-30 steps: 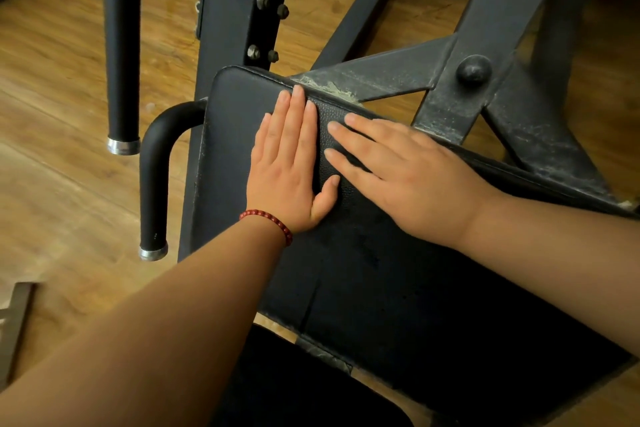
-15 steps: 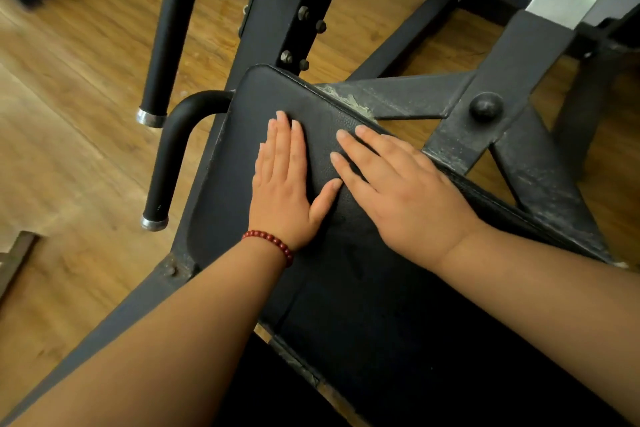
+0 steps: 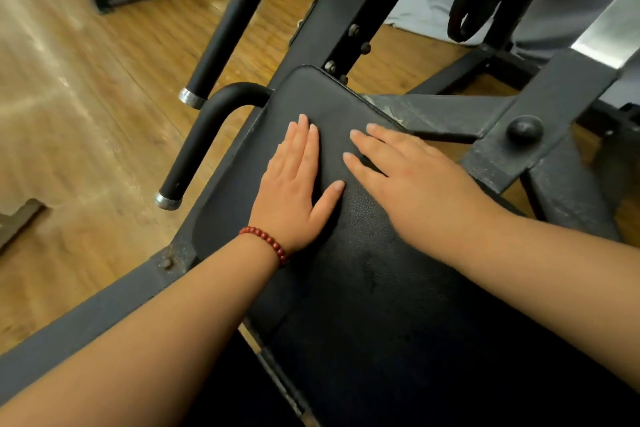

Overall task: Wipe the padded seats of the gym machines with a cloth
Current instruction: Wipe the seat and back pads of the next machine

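Glossy wooden plank floor (image 3: 86,114), grey mat (image 3: 415,3) beyond.

Bare forearms; red bead bracelet (image 3: 266,243) on left wrist.

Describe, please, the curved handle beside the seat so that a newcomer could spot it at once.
Start at the black padded seat, where the left hand and right hand lie flat. From its left edge a curved handle hooks out and runs toward you. Unlike the straight handle beyond it, it bends, though both end in silver caps.
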{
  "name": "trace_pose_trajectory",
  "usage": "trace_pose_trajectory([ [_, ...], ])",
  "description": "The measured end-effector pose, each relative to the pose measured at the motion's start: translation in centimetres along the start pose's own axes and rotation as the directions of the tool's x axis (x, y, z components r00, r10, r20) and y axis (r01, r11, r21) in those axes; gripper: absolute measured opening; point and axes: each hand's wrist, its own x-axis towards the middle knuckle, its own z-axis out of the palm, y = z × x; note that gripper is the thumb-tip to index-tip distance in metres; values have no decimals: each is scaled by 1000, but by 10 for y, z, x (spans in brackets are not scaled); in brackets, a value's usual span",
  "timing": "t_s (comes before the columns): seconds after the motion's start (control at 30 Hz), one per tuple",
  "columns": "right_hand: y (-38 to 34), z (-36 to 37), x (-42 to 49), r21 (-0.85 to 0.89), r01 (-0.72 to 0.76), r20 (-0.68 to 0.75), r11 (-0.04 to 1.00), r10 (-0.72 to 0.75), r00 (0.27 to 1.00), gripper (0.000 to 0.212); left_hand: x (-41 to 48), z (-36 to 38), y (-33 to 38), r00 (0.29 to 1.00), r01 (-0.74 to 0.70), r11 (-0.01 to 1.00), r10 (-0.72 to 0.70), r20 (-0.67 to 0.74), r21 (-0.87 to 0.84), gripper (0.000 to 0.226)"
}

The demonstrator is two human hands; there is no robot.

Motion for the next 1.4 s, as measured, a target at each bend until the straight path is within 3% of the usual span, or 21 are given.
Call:
trace_pose_trajectory([
  [0.23, 2, 0, 26, -74, 63, 51, 995, -60, 997, 55, -4, 6, -10, 998, 53, 999, -53, -38, -5, 89],
  [0.37, -4, 9, 66, -35, -3, 189, 999, 10, 982, 63, -2, 10, -16, 994, 29, 1000, -28, -105, 11, 88],
  [0.53, 5, 16, 29, -53, 53, 29, 997, -51, 998, 68, -2, 12, -17, 992, 24, 1000, -23, -127, 9, 86],
  [0.87, 3, 26, 91, 9, 16, 43, 1000, -16, 999, 57, -3, 15, -18, 989, 34, 999, -36, -145, -20, 87],
  [0.97, 9, 24, 71, -8, 70, 19, 998, -70, 997, 48, -2, 16, -20, 985, 20, 998, -29, -172, -52, 84],
  [1.17, 10, 23, 63, -52, 98, 12, 994, -98, 995, 47, 7, 9, -33, 978, 10, 999, -17, -209, -36, 82],
  [1.4, 8, 24, 118, -47, 104, 80, 993, -100, 992, 45, 8, 10, -31, 981, 118, 992, -124, -148, -47, 96],
])
